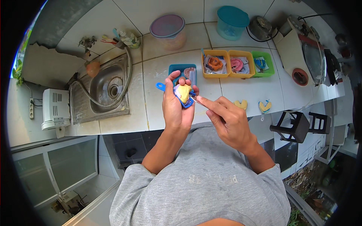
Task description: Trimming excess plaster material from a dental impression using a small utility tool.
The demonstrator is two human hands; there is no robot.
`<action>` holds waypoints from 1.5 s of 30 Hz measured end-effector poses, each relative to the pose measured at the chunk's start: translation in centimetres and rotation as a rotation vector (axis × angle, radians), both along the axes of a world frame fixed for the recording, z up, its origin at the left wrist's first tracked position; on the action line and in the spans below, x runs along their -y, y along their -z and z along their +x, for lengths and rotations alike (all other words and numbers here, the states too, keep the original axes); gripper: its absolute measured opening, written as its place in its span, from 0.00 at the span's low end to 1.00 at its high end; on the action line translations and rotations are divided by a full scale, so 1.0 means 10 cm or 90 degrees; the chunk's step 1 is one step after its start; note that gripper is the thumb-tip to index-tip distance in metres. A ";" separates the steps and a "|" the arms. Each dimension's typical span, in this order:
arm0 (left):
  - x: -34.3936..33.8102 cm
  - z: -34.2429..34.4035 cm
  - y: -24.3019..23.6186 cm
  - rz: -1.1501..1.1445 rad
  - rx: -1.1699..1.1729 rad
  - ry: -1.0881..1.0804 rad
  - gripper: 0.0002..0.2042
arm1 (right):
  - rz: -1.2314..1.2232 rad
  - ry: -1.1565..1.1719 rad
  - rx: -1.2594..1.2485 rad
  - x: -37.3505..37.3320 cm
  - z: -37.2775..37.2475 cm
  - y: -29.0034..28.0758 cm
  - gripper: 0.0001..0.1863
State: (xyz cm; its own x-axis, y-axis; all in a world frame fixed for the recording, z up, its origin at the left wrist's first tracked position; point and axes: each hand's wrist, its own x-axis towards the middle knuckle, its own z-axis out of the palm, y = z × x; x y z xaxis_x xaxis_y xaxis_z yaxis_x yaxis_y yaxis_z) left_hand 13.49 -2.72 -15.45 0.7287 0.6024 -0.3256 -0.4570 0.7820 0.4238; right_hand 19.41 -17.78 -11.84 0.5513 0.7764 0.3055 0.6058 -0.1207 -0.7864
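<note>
Head view: the blue impression tray (187, 104) should handle as light and stiff, while its yellow filling (183, 92) may chip or dent under pressure; the tray's rim or its looped handle (160, 86) looks the safest hold; the tray is up on the person's side of the teal box (172, 68), partly overlapping it in view; the left hand (178, 113), also on that side of the teal box, has fingers and thumb clamped round the tray; the right hand (230, 122), right of the teal box, pinches what seems a slim tool (194, 99) against the tray's edge; the filling looks pale, matte and lumpy, with lilac material along its left side.
</note>
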 end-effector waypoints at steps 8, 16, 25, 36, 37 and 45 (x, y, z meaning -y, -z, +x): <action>0.06 0.02 -0.20 0.150 -0.037 -0.084 0.17 | 0.007 -0.017 -0.024 -0.10 -0.17 0.07 0.21; 0.08 -0.01 -0.23 0.239 -0.024 -0.079 0.11 | 0.019 -0.054 -0.009 -0.13 -0.15 0.14 0.24; 0.08 0.03 -0.20 0.219 -0.024 -0.170 0.07 | 0.107 0.066 -0.032 -0.24 -0.38 0.24 0.27; -0.03 -0.05 -0.21 0.025 -0.032 0.007 0.13 | 0.072 0.045 0.001 -0.21 -0.24 0.33 0.25; -0.03 -0.08 -0.19 0.021 -0.035 0.036 0.13 | 0.074 0.042 0.000 -0.20 -0.19 0.32 0.25; 0.09 0.01 -0.23 0.031 0.038 -0.070 0.11 | 0.135 0.076 0.006 -0.24 -0.27 0.33 0.28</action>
State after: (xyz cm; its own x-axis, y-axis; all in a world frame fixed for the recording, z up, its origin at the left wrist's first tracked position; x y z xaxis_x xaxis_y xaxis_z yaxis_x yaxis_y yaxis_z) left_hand 13.54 -3.65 -13.17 0.6745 0.6938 -0.2523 -0.5647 0.7050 0.4290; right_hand 16.68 -15.40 -15.12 0.6318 0.6234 0.4606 0.6049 -0.0249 -0.7959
